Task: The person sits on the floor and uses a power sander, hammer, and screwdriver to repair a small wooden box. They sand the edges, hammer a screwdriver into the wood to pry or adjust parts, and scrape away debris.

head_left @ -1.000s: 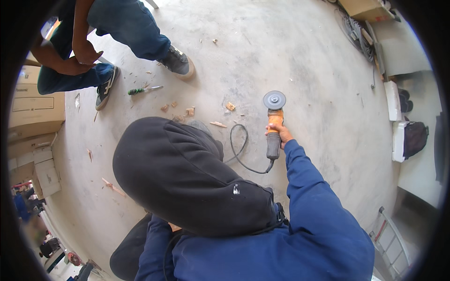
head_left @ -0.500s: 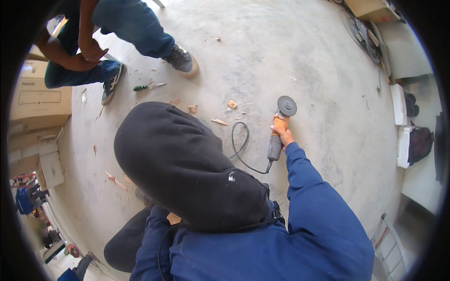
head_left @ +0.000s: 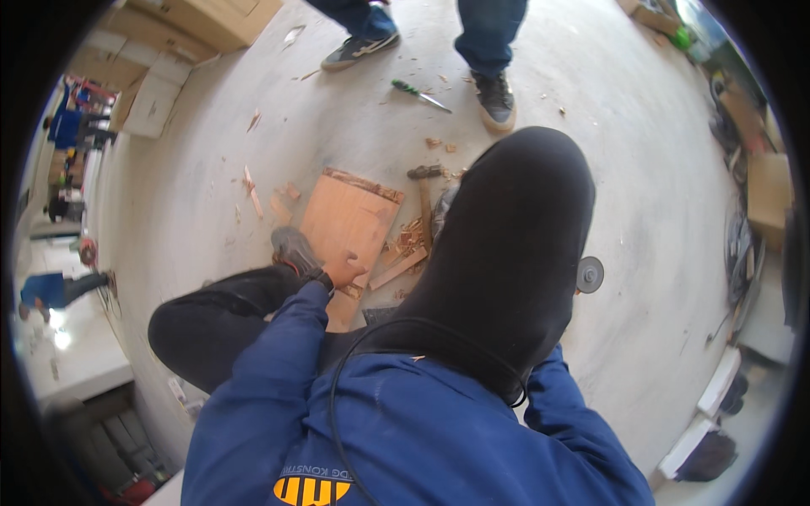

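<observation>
My left hand (head_left: 344,270) lies on a flat reddish-brown wooden board (head_left: 350,221), fingers apart, near a rough dark cut across it. The board's far end has a chipped, splintered edge. Behind my raised right knee, my right hand is hidden; only the blue right sleeve (head_left: 553,392) shows. Past that knee, the grey disc of an angle grinder (head_left: 591,274) sticks out, its body out of sight. A hammer (head_left: 426,207) with a wooden handle lies right of the board, beside wood splinters (head_left: 409,240) and a loose wood strip (head_left: 398,270).
A person in jeans and dark shoes (head_left: 494,97) stands ahead, near a green-handled screwdriver (head_left: 422,95). Cardboard boxes (head_left: 156,93) line the far left. A black cable (head_left: 337,405) runs over my body. Coiled material (head_left: 738,253) and a dark bag (head_left: 707,457) lie at right.
My view has swung left, bringing the board, my left hand and the hammer into sight. My right hand, earlier wrapped round the orange grinder, is now hidden behind my knee.
</observation>
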Available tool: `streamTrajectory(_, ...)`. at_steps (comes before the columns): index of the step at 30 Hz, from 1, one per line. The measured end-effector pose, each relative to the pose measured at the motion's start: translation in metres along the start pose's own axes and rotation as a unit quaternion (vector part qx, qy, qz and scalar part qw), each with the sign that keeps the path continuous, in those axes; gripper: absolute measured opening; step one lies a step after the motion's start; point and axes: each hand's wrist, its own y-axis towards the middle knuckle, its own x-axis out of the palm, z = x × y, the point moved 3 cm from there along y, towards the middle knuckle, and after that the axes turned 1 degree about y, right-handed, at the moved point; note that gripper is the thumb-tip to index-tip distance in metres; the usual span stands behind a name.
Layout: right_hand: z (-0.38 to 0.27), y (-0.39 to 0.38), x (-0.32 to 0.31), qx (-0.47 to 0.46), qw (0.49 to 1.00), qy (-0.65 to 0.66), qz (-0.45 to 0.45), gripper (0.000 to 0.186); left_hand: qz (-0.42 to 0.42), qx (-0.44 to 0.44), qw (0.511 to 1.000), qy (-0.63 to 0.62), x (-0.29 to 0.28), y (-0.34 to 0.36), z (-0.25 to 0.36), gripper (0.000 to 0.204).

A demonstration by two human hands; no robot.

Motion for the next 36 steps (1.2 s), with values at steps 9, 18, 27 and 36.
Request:
streamTrajectory(9, -0.167, -0.050, -0.237, -0.627, 0.771, 0.107, 0.035, 0.037, 0.042, 0.066, 0.996, 0.048, 0.000, 0.033, 0.006, 0.072)
streamTrajectory(18, -0.458, -0.202, -0.331, -0.593, 0.708, 0.149, -0.355, 0.035, 0.150, 0.020, 0.985, 0.077, -0.054, 0.133, -0.001, 0.071)
streamTrajectory(27, -0.631, -0.136, 0.006, -0.722, 0.565, -0.352, -0.190, 0.039, 0.273, -0.083, 0.958, 0.035, -0.113, 0.152, -0.041, 0.098)
streamTrajectory(36, -0.631, -0.126, 0.098, -0.609, 0.756, -0.215, -0.107, 0.050, 0.220, -0.146, 0.964, 0.029, -0.132, 0.139, -0.022, 0.106)
